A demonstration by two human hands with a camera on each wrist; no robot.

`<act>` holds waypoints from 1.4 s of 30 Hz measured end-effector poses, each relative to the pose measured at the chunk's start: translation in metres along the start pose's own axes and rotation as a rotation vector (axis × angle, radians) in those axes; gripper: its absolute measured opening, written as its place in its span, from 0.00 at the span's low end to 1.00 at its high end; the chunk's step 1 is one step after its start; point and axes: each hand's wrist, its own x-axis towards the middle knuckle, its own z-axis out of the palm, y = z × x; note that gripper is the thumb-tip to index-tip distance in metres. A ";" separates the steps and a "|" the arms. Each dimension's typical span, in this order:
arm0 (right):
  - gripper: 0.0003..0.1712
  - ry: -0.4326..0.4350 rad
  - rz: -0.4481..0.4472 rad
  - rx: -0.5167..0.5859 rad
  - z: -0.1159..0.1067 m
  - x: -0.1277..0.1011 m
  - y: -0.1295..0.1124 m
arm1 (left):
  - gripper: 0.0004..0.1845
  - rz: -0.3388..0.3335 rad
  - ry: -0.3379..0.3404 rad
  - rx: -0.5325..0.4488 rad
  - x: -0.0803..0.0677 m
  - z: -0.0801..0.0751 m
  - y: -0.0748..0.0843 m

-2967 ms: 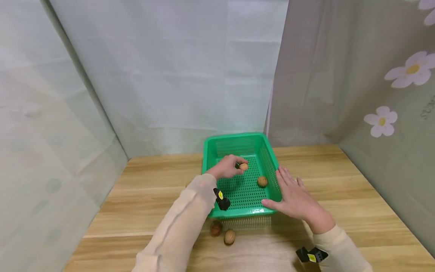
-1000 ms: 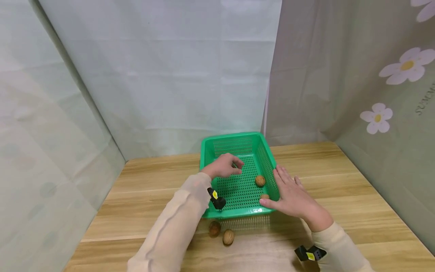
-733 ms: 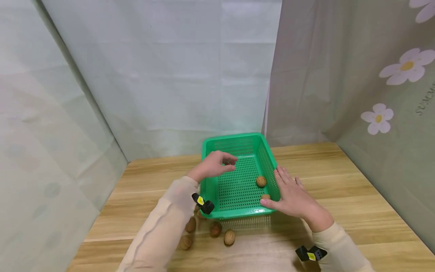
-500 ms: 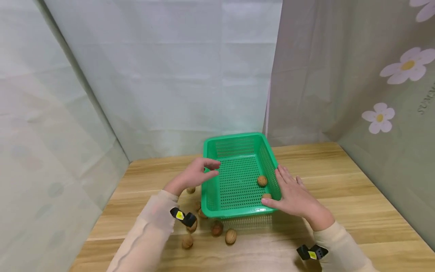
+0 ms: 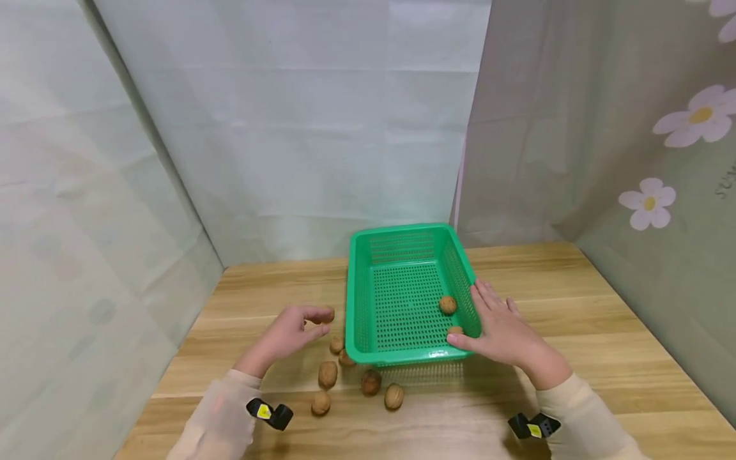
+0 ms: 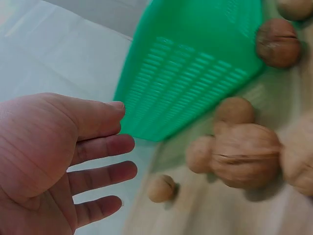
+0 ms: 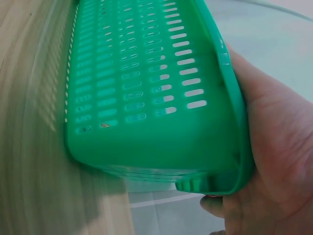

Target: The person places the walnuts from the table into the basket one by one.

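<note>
A green plastic basket [image 5: 359,294] with slotted sides stands on the table. Inside it, toward the right, lies one walnut [image 5: 447,305]; a second walnut [image 5: 456,330] is partly hidden by my right thumb. My left hand [image 5: 285,333] hovers left of the basket, fingers loosely bent, and nothing lies in it in the left wrist view. Its fingertips overlap a walnut [image 5: 330,315] in the head view. With fairly straight fingers, my right hand [image 5: 506,332] rests against the basket's right rim, the thumb reaching over the near corner.
Several walnuts [image 5: 328,374] lie on the wooden table [image 5: 230,358] along the basket's left and near sides; one darker walnut [image 5: 370,382] sits close to its front wall. Pale cloth curtains [image 5: 322,128] rise behind and beside the table.
My left hand held a walnut over the basket, released it near the front right corner, then moved out left and down toward the table walnuts. The right hand stayed at the rim.
</note>
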 end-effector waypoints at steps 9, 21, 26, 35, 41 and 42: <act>0.68 -0.010 0.000 -0.010 -0.004 -0.003 0.006 | 0.17 -0.014 0.027 0.075 -0.017 0.022 -0.004; 0.67 -0.002 -0.008 -0.025 -0.008 -0.006 0.020 | 0.23 -0.032 -0.004 0.018 -0.036 0.033 -0.014; 0.66 -0.005 -0.012 -0.018 -0.009 -0.006 0.020 | 0.28 -0.050 -0.057 -0.010 -0.037 0.041 -0.021; 0.65 0.002 -0.024 -0.016 -0.009 -0.008 0.020 | 0.26 -0.050 -0.061 0.020 -0.033 0.043 -0.019; 0.65 0.006 -0.024 -0.010 -0.010 -0.008 0.019 | 0.26 -0.020 -0.070 0.073 -0.030 0.042 -0.020; 0.65 0.007 -0.023 -0.010 -0.010 -0.009 0.018 | 0.26 -0.013 -0.075 0.084 -0.029 0.042 -0.020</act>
